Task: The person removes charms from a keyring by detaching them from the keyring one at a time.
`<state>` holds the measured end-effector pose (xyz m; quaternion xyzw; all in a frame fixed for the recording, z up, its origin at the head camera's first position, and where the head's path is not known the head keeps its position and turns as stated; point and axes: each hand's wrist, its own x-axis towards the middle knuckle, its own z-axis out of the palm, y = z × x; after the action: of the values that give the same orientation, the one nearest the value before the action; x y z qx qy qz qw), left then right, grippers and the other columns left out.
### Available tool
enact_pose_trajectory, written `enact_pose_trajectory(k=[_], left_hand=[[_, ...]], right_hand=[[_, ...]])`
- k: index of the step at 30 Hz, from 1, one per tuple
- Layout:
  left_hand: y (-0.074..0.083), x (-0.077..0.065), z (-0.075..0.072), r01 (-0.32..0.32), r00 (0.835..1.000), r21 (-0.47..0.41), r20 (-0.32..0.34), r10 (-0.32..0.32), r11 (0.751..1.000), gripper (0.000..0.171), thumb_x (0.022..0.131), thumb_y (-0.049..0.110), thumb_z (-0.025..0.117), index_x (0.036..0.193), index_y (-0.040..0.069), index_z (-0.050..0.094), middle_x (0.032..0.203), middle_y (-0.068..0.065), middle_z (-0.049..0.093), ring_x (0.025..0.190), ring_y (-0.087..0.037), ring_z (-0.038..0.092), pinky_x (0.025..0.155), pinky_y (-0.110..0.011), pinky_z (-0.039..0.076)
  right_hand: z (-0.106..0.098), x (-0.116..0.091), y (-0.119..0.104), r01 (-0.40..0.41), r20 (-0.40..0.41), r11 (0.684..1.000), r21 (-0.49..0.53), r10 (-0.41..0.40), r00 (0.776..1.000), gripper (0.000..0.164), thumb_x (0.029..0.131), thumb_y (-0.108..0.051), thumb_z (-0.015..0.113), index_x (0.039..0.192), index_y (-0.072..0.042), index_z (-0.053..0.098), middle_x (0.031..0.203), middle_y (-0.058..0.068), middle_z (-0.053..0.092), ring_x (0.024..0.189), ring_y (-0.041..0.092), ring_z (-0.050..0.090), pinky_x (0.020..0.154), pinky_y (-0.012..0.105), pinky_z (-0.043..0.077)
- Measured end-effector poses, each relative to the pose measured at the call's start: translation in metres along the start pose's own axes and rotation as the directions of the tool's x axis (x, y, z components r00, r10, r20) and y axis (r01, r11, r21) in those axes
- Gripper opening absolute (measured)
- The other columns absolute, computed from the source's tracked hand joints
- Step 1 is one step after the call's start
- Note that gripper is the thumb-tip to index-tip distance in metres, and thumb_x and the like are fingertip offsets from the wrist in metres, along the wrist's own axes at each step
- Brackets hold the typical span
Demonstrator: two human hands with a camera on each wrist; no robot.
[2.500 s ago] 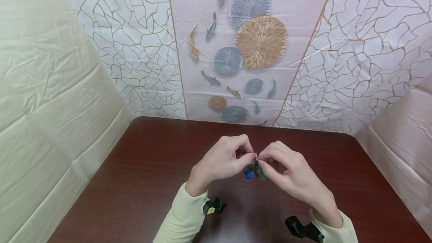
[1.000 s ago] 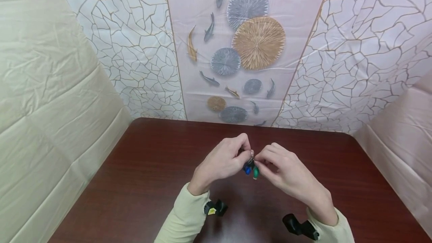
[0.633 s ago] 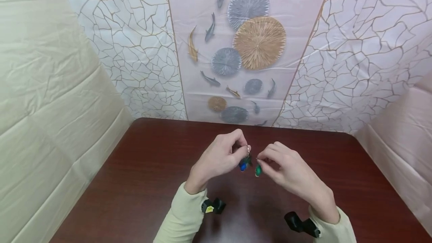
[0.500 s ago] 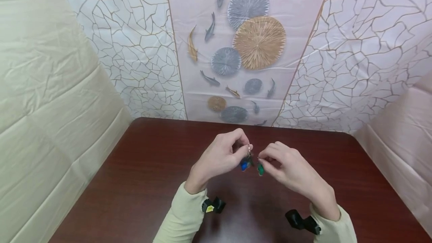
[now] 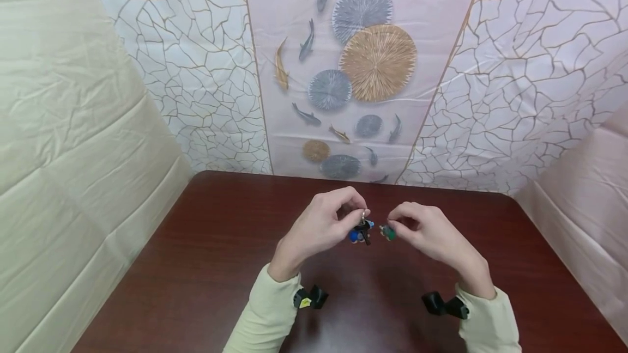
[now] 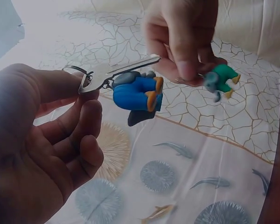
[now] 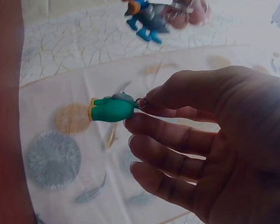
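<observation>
My left hand (image 5: 321,227) pinches a metal key ring (image 6: 74,68) between thumb and forefinger. From the ring hang a metal key (image 6: 130,66) and a bunch of small figure charms. One charm is a figurine in blue trousers (image 6: 129,96); dark and lighter blue pieces beside it partly overlap. To the right, my right hand (image 5: 441,236) pinches the small ring of a green figurine charm (image 7: 114,110) with grey upper parts and yellow feet. The green charm is apart from the bunch, with a short gap between. Both hands are held above the table.
A dark reddish-brown table (image 5: 221,244) lies below the hands. Behind it hangs a patterned cloth (image 5: 294,113) with fish and round motifs, and pale cloth (image 5: 73,151) borders the left side. Black wrist cameras (image 5: 444,305) sit at both sleeves.
The green charm has come away from the bunch in the left hand. My right hand has moved right and slightly up with it; my left hand moved up a little.
</observation>
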<state>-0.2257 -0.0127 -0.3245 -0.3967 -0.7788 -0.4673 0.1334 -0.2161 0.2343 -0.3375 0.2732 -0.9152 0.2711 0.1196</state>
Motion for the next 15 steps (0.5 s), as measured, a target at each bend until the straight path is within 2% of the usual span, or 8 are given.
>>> enact_pose_trajectory(k=[4, 6, 11, 15], left_hand=[[-0.001, 0.001, 0.001, 0.001, 1.0, 0.008, 0.006, -0.001, 1.0, 0.007, 0.095, 0.018, 0.063, 0.094, 0.012, 0.066, 0.085, 0.007, 0.07, 0.07, 0.003, 0.059, 0.063, -0.017, 0.049], [-0.001, 0.001, 0.002, 0.001, 1.0, 0.009, 0.007, -0.001, 1.0, 0.006, 0.095, 0.018, 0.064, 0.094, 0.013, 0.066, 0.084, 0.007, 0.069, 0.07, 0.003, 0.058, 0.063, -0.017, 0.049], [0.0, 0.001, 0.002, -0.011, 1.0, 0.009, 0.006, 0.011, 1.0, 0.004, 0.094, 0.018, 0.064, 0.095, 0.014, 0.066, 0.085, 0.008, 0.068, 0.071, 0.002, 0.057, 0.061, -0.018, 0.048], [0.001, 0.0, 0.001, -0.019, 1.0, 0.013, 0.006, 0.018, 1.0, 0.004, 0.094, 0.018, 0.065, 0.096, 0.014, 0.066, 0.086, 0.008, 0.068, 0.071, 0.002, 0.056, 0.061, -0.018, 0.047]], right_hand=[[0.001, 0.002, 0.012, -0.121, 0.091, 0.99, 0.077, 0.114, 0.989, 0.005, 0.093, -0.016, 0.067, 0.097, -0.018, 0.068, 0.086, -0.003, 0.066, 0.051, 0.004, 0.053, 0.044, 0.027, 0.048], [0.003, 0.004, 0.018, -0.159, 0.118, 0.983, 0.09, 0.148, 0.982, 0.005, 0.094, -0.017, 0.066, 0.098, -0.018, 0.068, 0.087, 0.0, 0.067, 0.048, 0.007, 0.053, 0.042, 0.028, 0.047], [0.012, 0.01, 0.038, -0.196, 0.135, 0.98, 0.034, 0.19, 0.973, 0.005, 0.093, -0.016, 0.066, 0.096, -0.018, 0.07, 0.087, -0.002, 0.069, 0.061, 0.01, 0.057, 0.051, 0.026, 0.048], [0.02, 0.013, 0.054, -0.242, 0.175, 0.97, 0.03, 0.234, 0.956, 0.006, 0.093, -0.015, 0.064, 0.094, -0.015, 0.07, 0.086, -0.001, 0.069, 0.063, 0.012, 0.057, 0.053, 0.028, 0.048]])
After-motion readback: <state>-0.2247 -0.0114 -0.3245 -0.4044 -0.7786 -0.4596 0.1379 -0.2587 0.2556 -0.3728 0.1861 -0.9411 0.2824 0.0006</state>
